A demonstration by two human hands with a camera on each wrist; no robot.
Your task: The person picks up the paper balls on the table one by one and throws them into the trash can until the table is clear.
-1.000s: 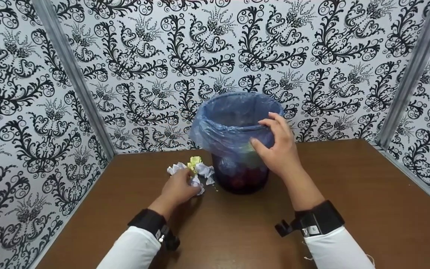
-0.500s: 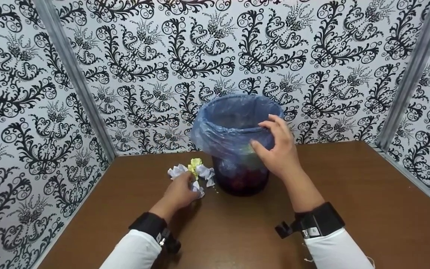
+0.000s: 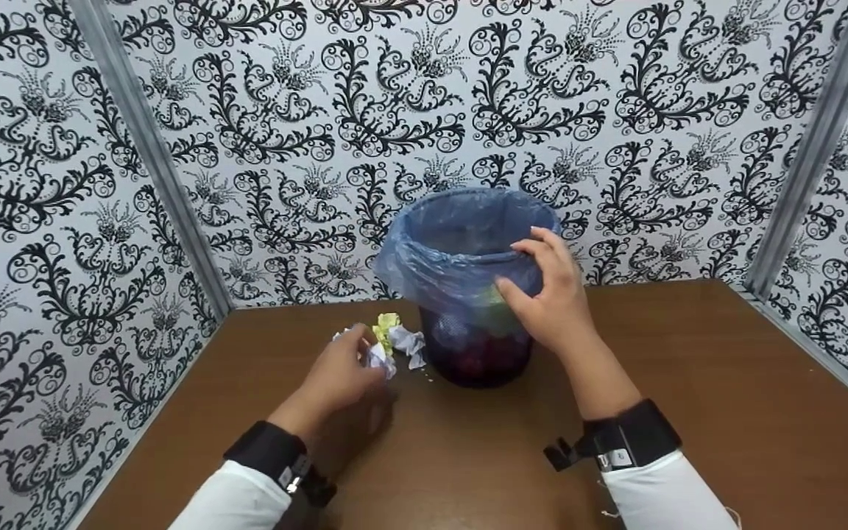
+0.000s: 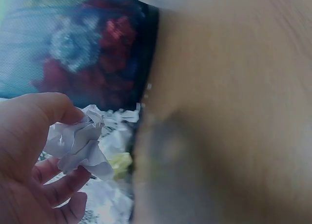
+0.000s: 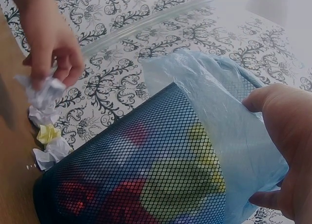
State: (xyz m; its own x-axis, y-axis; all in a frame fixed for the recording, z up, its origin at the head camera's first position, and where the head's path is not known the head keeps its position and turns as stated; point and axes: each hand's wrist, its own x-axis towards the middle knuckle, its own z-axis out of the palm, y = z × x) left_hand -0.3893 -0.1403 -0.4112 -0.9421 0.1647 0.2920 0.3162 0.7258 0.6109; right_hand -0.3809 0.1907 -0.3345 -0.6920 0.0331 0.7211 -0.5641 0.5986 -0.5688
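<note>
My left hand (image 3: pixel 343 372) pinches a crumpled white paper ball (image 4: pixel 80 143) between thumb and fingers, just above the table. Close beyond it lie a yellow paper ball (image 3: pixel 386 329) and further white paper balls (image 3: pixel 407 344), beside the bin's base. A dark mesh wastebasket (image 5: pixel 131 170) stands upright, lined with a thin blue plastic bag (image 3: pixel 446 276) folded over its rim. My right hand (image 3: pixel 553 294) holds the rim at the near right, fingers bent over the edge and thumb against the bag outside. Red, green, yellow and white crumpled contents show through the mesh.
The brown table (image 3: pixel 468 456) carries the bin near its back edge. Patterned black-and-white panels (image 3: pixel 424 96) enclose the back and sides, joined by grey corner posts (image 3: pixel 166 162). Tiny white scraps lie by the bin's base.
My left hand has gripped a white paper ball, lifted it slightly off the pile and drawn it back toward the left. My right hand stays at the bin's rim.
</note>
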